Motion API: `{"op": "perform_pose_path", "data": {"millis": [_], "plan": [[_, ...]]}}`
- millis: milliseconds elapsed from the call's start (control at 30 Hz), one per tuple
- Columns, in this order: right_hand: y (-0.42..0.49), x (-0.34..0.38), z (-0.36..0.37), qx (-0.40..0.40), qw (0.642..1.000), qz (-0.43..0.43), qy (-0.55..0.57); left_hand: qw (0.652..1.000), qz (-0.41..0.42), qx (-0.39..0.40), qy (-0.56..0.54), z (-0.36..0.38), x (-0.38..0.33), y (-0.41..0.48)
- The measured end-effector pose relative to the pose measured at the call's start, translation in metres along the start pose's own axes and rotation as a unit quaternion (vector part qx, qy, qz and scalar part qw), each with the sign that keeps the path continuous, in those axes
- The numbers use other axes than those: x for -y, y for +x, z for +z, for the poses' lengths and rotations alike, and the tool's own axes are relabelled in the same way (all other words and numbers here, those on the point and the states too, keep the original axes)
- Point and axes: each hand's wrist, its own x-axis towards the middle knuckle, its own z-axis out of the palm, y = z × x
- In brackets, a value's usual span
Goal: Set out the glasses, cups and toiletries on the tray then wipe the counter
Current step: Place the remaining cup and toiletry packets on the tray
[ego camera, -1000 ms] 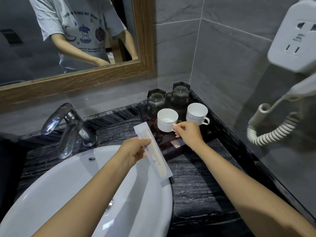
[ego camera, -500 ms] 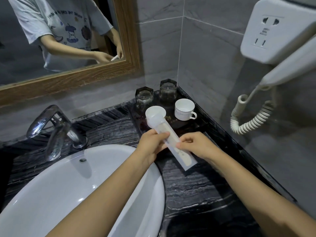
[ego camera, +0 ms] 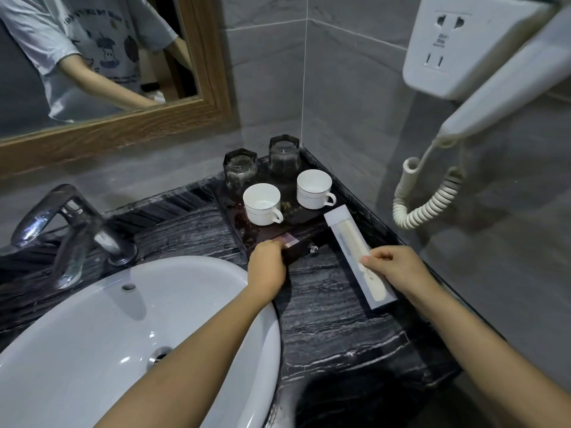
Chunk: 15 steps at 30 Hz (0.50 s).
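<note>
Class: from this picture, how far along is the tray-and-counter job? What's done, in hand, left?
Done: two glasses and two cups stand on the tray. In hand: the right hand pinches the comb packet, lying partly over the tray's edge; the left hand touches the tray's front. Left: wiping the counter; no cloth shows.

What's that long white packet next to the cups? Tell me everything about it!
The comb packet is a long, flat white sleeve with a pale comb showing through. It lies slanted, far end over the dark tray's right front corner near a white cup, near end over the black counter. The right hand pinches its middle.
</note>
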Motion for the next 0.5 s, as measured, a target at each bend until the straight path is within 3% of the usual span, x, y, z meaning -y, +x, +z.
{"op": "perform_pose_path", "data": {"millis": [200, 500], "plan": [[-0.003, 0.009, -0.009, -0.025, 1.000, -0.005, -0.013, 0.999, 0.015, 0.035, -0.010, 0.008, -0.012, -0.029], [0.010, 0.020, -0.006, 0.026, 0.986, 0.044, -0.158, 0.995, 0.054, 0.079, -0.015, 0.023, -0.031, -0.094]]}}
